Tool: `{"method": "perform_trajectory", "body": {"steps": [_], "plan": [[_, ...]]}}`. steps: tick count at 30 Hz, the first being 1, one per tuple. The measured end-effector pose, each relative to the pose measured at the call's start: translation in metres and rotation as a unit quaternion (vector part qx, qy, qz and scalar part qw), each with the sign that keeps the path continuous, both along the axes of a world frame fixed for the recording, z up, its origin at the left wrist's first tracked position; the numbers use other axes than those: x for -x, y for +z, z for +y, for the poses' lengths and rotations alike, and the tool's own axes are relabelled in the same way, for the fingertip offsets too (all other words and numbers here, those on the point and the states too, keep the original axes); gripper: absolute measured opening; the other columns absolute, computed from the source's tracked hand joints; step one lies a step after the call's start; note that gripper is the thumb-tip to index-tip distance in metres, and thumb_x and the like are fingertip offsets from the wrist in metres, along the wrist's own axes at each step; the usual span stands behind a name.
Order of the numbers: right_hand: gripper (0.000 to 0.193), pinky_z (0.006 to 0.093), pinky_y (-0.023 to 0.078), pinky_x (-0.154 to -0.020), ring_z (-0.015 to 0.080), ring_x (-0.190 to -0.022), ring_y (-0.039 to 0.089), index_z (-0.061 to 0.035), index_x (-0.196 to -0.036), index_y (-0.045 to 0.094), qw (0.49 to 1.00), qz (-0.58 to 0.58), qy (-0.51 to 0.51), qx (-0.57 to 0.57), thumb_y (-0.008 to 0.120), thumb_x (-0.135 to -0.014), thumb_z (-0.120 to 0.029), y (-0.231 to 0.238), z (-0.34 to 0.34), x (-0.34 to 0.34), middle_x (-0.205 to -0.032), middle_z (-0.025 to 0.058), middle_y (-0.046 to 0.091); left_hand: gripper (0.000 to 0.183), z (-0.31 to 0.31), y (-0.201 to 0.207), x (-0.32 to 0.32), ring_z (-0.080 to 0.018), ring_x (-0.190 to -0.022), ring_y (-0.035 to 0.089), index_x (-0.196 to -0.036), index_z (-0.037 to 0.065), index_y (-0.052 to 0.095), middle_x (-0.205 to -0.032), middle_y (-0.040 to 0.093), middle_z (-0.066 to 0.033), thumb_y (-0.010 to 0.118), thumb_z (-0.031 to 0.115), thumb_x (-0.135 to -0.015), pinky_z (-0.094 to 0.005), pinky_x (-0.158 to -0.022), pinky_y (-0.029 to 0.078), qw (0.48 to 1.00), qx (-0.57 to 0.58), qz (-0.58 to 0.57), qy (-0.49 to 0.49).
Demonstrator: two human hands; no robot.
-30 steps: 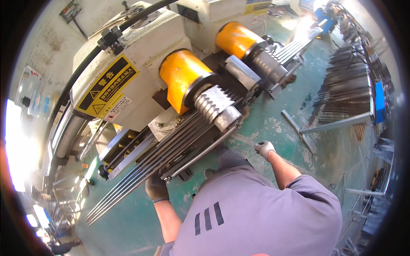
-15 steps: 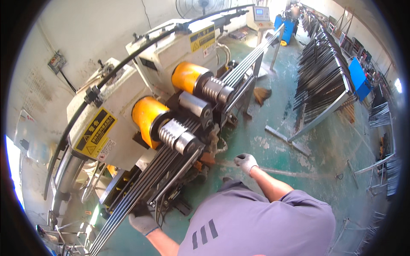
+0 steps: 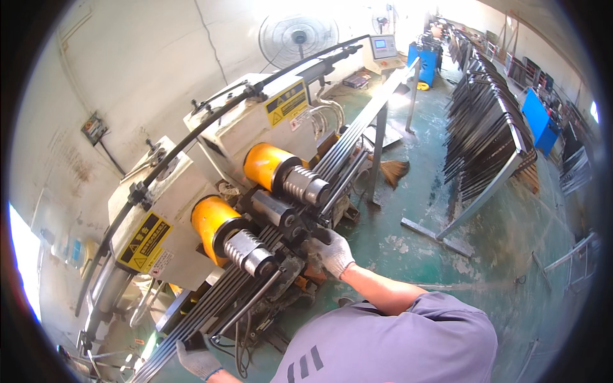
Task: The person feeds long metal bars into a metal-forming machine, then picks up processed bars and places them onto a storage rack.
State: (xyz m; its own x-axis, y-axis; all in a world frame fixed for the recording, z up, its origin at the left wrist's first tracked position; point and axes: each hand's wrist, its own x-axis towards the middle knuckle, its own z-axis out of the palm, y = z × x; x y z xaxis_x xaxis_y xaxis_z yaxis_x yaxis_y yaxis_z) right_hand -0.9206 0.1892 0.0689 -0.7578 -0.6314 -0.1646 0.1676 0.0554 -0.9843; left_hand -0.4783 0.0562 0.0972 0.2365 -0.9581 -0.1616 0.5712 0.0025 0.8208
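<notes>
Several long, parallel metal rods (image 3: 195, 319) run from the lower left up through a machine with two yellow cylinders (image 3: 216, 222), each carrying a ribbed metal roller (image 3: 248, 250). My left hand (image 3: 198, 362), in a pale knitted glove, is beside the near edge of the rods at the lower left, thumb and fingers apart. My right hand (image 3: 333, 255), gloved too, reaches to the dark metal block (image 3: 278, 212) between the rollers. Its fingertips are dark and partly lost against the machine, so their grip cannot be made out.
A slanted rack of dark bars (image 3: 479, 127) stands on the green floor at the right, its metal foot (image 3: 437, 237) sticking out. A broom head (image 3: 393, 171) lies near the machine's support leg. At the back are a control box (image 3: 383, 51) and a fan (image 3: 299, 38).
My right hand has moved left and inward from over the floor to the machine's middle block. My left hand has shifted slightly down and left along the rods. The view has tilted a little.
</notes>
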Motion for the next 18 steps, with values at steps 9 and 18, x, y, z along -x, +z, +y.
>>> {"method": "perform_trajectory", "body": {"steps": [9,18], "plan": [[0.036,0.0327,0.051,-0.096,0.0175,-0.111,0.065,0.0020,-0.134,0.067,0.991,-0.066,-0.038,0.110,0.069,-0.102,-0.017,-0.021,-0.037,0.015,-0.120,0.0109,0.074,0.054,-0.004,0.154,0.062,-0.0288,-0.121,0.065,-0.140,-0.013,0.055,-0.133,0.064,-0.0210,0.059,0.030,-0.107,-0.0402,-0.107,0.051,0.973,0.106,-0.203,0.028],[0.026,0.0291,0.054,-0.085,0.0127,-0.094,0.067,0.0014,-0.117,0.073,0.988,0.007,-0.128,0.082,0.073,-0.100,-0.019,0.021,0.002,0.045,-0.101,0.0056,0.076,0.050,-0.015,0.239,0.113,-0.0263,-0.114,0.068,-0.143,-0.008,0.054,-0.130,0.067,-0.0194,0.062,0.024,-0.106,-0.0377,-0.098,0.055,0.933,0.200,-0.300,-0.011]]}}
